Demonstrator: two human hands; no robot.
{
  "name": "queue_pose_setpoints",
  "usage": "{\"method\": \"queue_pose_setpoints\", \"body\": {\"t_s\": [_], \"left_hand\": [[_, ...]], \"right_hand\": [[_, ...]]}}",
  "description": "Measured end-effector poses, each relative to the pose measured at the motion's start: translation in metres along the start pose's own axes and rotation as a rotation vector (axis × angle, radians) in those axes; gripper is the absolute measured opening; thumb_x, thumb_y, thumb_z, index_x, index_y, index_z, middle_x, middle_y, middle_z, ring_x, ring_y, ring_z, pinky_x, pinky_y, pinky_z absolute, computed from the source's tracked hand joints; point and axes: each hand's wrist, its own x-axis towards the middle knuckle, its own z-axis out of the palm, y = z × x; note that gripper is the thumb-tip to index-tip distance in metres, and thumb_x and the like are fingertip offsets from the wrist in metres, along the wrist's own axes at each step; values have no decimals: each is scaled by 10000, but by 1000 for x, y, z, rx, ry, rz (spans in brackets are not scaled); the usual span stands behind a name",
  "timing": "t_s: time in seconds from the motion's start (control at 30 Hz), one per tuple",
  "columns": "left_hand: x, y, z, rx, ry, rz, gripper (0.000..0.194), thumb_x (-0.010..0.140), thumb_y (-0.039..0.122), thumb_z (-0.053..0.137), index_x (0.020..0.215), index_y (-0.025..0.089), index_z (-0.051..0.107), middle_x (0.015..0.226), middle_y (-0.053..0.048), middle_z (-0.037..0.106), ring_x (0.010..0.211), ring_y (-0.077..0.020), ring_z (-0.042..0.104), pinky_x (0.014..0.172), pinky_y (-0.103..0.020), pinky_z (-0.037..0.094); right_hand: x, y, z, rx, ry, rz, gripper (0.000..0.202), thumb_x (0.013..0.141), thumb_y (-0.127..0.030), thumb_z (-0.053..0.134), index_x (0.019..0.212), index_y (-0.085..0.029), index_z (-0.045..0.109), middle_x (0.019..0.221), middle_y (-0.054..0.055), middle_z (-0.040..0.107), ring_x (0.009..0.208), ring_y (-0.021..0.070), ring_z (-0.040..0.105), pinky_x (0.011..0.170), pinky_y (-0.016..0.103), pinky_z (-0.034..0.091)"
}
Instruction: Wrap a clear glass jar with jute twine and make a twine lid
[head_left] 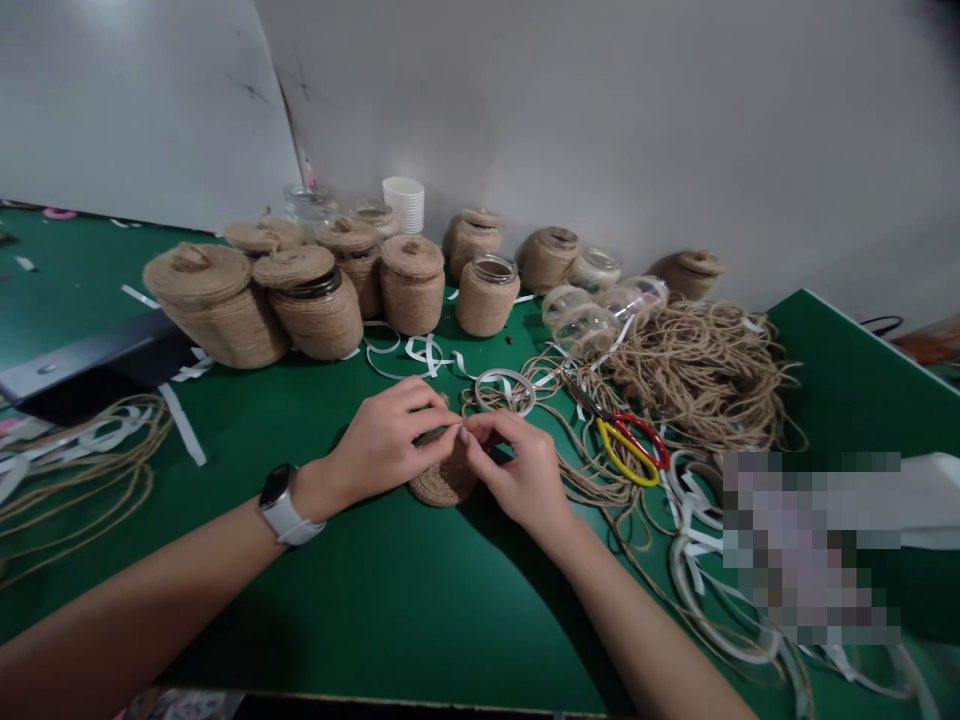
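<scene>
A round disc covered in coiled jute twine (442,488), like the lids on the jars behind, lies on the green table under my fingertips. My left hand (397,440) comes in over its left side, thumb and fingers pinched together. From the right, my right hand (517,465) pinches at the same spot, its fingertips meeting the left ones above the disc. What lies between the fingertips is too small and covered to make out. My fingers hide the upper part of the disc.
Jute-wrapped jars (412,285) stand along the back, near stacked white cups (403,205) and bare glass jars (596,268). To the right are red-and-yellow-handled scissors (630,450), a heap of jute twine (697,375) and tape rolls. A dark-and-grey object (90,365) lies left.
</scene>
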Motion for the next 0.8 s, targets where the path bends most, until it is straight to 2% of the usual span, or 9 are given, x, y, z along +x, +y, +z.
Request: {"method": "queue_pose_setpoints", "body": {"t_s": [0.17,0.57,0.7,0.8], "left_hand": [[0,-1,-1,2,-43,-6,145,882,188,565,852,165,704,817,-53,663,818,-183,594,721,-312,518],[1,-3,-2,-95,-41,-41,108,868,185,613,834,161,713,788,-43,662,803,-170,604,724,-295,507],[4,-5,-4,-248,-53,-134,115,877,241,634,864,185,734,796,-36,692,799,-163,631,717,-288,512],[6,-5,-5,-407,-102,-294,139,867,312,657,843,203,740,815,-25,716,790,-158,654,715,-280,522]], "right_hand": [[1,-1,0,0,-23,21,84,858,-218,582,822,-191,653,737,16,650,653,125,582,623,249,492],[0,0,0,44,-32,92,118,849,-277,596,813,-194,670,742,21,670,647,132,599,626,258,499],[1,-1,-1,169,-11,181,110,830,-287,616,832,-194,675,758,19,686,661,137,624,638,261,511],[1,-2,-1,284,-7,238,122,814,-303,629,841,-194,676,775,23,695,675,143,633,635,260,519]]}}
